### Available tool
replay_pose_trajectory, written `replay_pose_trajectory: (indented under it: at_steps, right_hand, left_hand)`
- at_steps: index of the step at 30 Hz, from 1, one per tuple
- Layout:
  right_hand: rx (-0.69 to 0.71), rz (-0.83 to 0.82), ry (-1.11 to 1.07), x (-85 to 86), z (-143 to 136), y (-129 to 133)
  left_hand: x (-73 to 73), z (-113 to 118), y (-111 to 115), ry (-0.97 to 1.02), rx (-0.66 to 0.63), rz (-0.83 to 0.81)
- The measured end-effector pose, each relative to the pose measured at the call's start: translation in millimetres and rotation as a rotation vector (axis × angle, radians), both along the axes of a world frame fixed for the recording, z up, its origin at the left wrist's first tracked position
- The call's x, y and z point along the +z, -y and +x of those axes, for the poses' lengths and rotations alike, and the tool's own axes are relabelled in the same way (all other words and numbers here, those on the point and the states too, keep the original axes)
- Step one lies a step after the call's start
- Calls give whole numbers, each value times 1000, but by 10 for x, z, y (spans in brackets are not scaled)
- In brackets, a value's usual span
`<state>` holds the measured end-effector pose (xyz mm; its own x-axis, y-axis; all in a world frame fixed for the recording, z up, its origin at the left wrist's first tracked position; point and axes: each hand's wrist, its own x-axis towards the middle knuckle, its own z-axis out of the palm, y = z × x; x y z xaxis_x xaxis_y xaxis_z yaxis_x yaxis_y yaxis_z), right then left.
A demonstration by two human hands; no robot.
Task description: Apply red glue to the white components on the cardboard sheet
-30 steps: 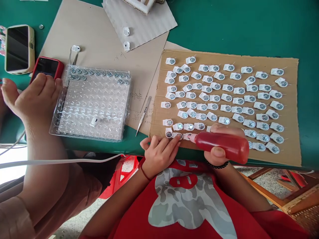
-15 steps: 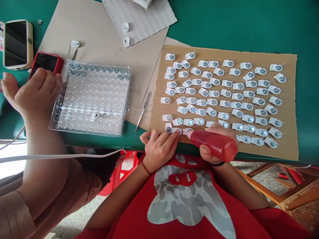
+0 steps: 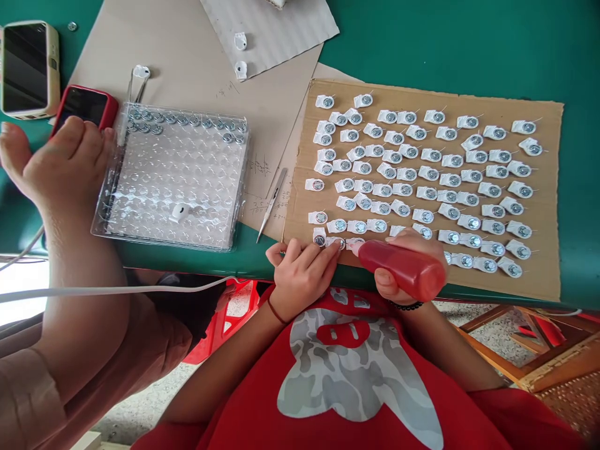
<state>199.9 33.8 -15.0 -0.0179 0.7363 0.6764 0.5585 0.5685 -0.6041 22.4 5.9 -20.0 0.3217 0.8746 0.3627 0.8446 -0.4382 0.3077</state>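
Note:
My right hand [image 3: 398, 275] is closed around a red squeeze bottle [image 3: 405, 269], tilted with its pale nozzle pointing left. The nozzle tip is at a small white part with a round metal disc [image 3: 355, 242] in the nearest row. My left hand [image 3: 304, 272] rests at the near edge of the cardboard sheet [image 3: 300, 212], fingers bent and apart from the palm. One of its fingertips touches the neighbouring white part [image 3: 334, 242]; its thumb is hidden. Many like parts with silver discs and thin wires lie in rows across the cardboard.
On the left, a clear plastic tray [image 3: 173, 169] holds metal discs, with a white earbud-like piece [image 3: 179, 213] on it. Tweezers [image 3: 272, 203] lie between tray and cardboard. Another person's hand [image 3: 70, 162] is beside the tray, near a red-cased phone [image 3: 87, 109]. A white cable [image 3: 140, 289] crosses the front.
The view has shifted slightly. Both hands stay almost where they were, and the bottle's nozzle remains by the same part in the nearest row.

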Motion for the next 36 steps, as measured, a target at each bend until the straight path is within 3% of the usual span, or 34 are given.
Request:
replay_pose_trajectory:
  at_steps: [17, 36]
  right_hand:
    - [30, -91, 42, 58, 5, 1]
    - [-8, -66, 26, 27, 11, 24]
  left_hand:
    - [3, 10, 3, 18, 12, 4]
    - [-11, 10, 2, 22, 7, -1]
